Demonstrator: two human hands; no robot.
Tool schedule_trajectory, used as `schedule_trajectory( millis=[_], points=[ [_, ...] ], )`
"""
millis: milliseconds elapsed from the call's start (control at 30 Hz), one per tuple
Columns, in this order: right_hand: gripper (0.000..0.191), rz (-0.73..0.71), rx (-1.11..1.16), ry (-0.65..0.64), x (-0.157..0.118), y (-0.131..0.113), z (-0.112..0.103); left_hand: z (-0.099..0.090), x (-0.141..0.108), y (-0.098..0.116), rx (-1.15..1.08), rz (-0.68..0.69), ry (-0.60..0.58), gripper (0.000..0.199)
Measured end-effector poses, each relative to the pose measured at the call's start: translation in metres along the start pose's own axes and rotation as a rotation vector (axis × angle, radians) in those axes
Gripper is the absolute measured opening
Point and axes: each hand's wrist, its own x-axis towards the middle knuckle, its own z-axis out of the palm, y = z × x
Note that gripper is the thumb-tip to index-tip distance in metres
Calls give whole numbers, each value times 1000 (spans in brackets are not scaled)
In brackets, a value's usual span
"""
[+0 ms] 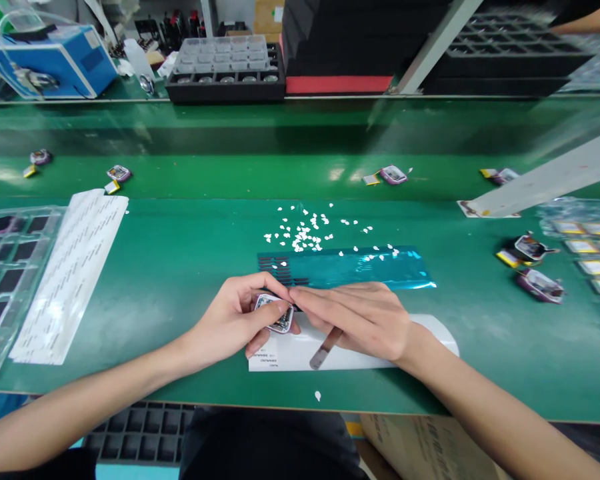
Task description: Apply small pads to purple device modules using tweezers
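Head view: left hand [233, 320] is pinching the small module [275, 313] while right hand [365, 319], tweezers [326, 348] tucked under its palm, is pressing fingertips flat at the module's 3 o'clock edge; keep it steady.

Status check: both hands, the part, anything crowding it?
Left hand grips small purple-rimmed case. Right hand fingertips on its edge, tweezers beneath. White scraps, teal film strip just behind.

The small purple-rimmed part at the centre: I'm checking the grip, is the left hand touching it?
Touching. The head view shows the left hand with fingers wrapped around the small purple-rimmed part.
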Motion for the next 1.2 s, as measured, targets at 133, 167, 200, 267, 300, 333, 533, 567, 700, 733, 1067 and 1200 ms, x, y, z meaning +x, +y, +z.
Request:
schedule_trajectory(
  millis=[133,167,200,267,300,333,533,567,700,733,1067,1200],
  points=[
    [46,124,-157,48,2,0,-3,0,0,-1,12,17,3,19],
    [48,221,-262,85,4,1,-3,0,0,-2,11,22,15,18],
    [50,320,-373,113,5,2,-4,0,0,-2,8,30,31,17],
    [51,435,-510,113,10,3,-5,-1,0,-3,-6,48,65,17],
    [49,429,-512,76,11,2,-5,-1,0,-3,-15,53,78,17],
    [46,388,-482,28,13,1,-5,0,0,-3,-22,54,86,16],
    [35,107,-330,-88,11,-10,-3,1,-1,-2,37,80,135,17],
    [34,83,-341,-84,11,-11,-4,1,-1,-1,45,87,140,17],
    [29,-9,-376,-109,11,-10,-7,1,0,-2,71,119,141,14],
    [29,-15,-372,-117,12,-10,-8,1,0,-3,83,129,144,14],
    [36,22,-419,-159,11,-24,2,8,-6,-21,433,344,241,11],
    [36,38,-405,-180,11,-29,3,7,-6,-24,531,456,298,9]
  ],
)
